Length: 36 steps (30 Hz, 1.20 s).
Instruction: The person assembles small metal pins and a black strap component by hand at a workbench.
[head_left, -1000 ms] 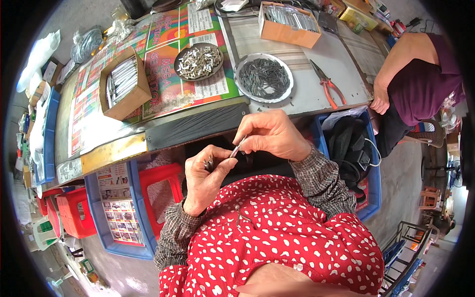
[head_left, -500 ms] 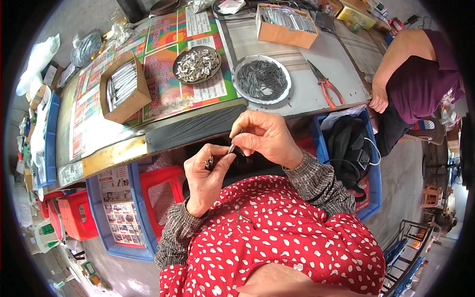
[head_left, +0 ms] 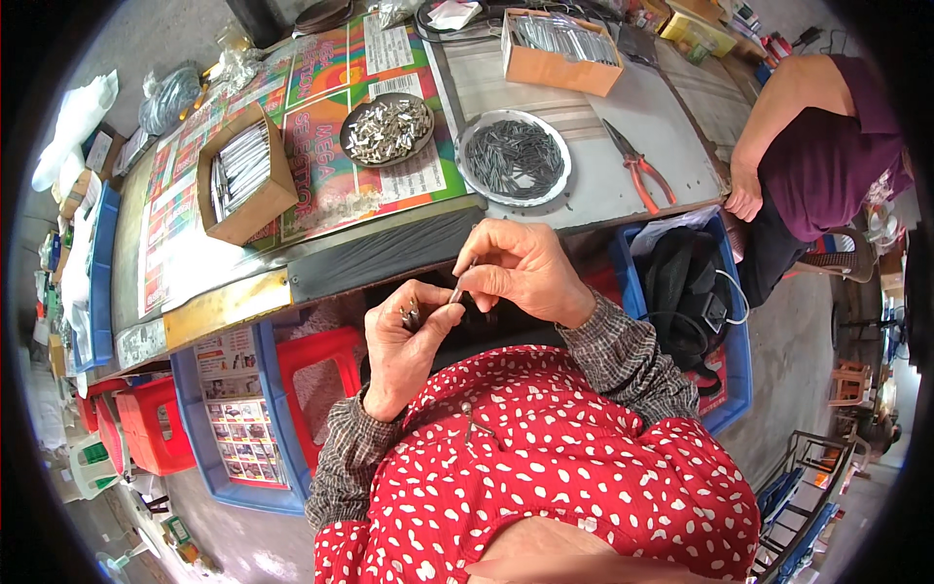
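My left hand (head_left: 399,346) is closed, its thumb and forefinger pinching a small silvery metal piece (head_left: 455,295) over my lap. Several more shiny metal bits (head_left: 411,317) are tucked among its curled fingers. My right hand (head_left: 530,273) meets it at the fingertips, closed in a pinch on a thin dark piece (head_left: 473,264), mostly hidden by the fingers. On the table edge ahead, a white bowl (head_left: 561,185) holds many thin dark pieces. Left of it, a dark round dish (head_left: 346,146) is heaped with short silvery metal pieces.
Red-handled pliers (head_left: 637,167) lie right of the bowl. Cardboard boxes (head_left: 255,200) (head_left: 564,73) hold slim silvery items. Blue crates (head_left: 277,409) (head_left: 736,360) stand under the table's front, beside a red stool (head_left: 321,355). Another person's arm (head_left: 769,127) is at the right.
Both hands stay together over my lap, with slight finger movement at the pinched pieces. More of the metal bits in my left hand's curled fingers shows now.
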Each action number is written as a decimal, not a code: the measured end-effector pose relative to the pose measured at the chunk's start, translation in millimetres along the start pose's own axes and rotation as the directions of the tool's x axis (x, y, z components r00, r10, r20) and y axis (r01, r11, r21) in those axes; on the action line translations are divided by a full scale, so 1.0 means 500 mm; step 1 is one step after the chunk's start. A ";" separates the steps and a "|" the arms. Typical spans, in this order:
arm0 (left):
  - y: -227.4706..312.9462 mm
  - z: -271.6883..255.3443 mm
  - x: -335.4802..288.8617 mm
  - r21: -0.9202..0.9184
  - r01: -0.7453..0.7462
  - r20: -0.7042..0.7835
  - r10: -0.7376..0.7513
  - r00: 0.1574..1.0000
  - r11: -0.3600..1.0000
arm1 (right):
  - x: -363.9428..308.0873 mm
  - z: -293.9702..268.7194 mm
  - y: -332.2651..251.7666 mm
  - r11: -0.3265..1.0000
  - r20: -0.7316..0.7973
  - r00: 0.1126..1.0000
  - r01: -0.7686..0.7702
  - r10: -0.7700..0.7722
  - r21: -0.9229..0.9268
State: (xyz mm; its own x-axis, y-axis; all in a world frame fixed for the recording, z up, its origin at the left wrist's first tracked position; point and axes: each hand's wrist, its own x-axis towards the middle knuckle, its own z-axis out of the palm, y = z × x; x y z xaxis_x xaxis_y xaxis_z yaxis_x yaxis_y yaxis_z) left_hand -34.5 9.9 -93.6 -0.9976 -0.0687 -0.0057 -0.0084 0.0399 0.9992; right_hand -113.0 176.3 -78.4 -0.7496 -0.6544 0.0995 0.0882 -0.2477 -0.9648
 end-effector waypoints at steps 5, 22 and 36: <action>0.001 0.004 0.000 0.080 -0.099 0.020 0.098 0.995 0.992 | -0.006 0.006 0.013 0.999 -0.009 1.000 0.026 -0.026 0.045; -0.011 0.025 0.005 0.274 -0.294 -0.095 0.330 0.939 0.916 | 0.001 0.034 0.032 0.995 -0.198 0.975 0.101 -0.097 0.009; -0.011 0.019 0.010 0.324 -0.309 -0.052 0.343 0.938 0.894 | 0.002 0.037 0.032 0.985 -0.251 0.955 0.139 -0.161 -0.106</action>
State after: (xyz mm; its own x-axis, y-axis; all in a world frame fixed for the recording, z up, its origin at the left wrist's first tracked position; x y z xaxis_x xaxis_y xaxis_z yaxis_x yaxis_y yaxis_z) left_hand -39.9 19.0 -99.3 -0.9350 -0.1029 0.3393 0.2783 0.3799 0.8821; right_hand -100.1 158.4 -89.3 -0.8942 -0.4055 0.1896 -0.0864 -0.2593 -0.9619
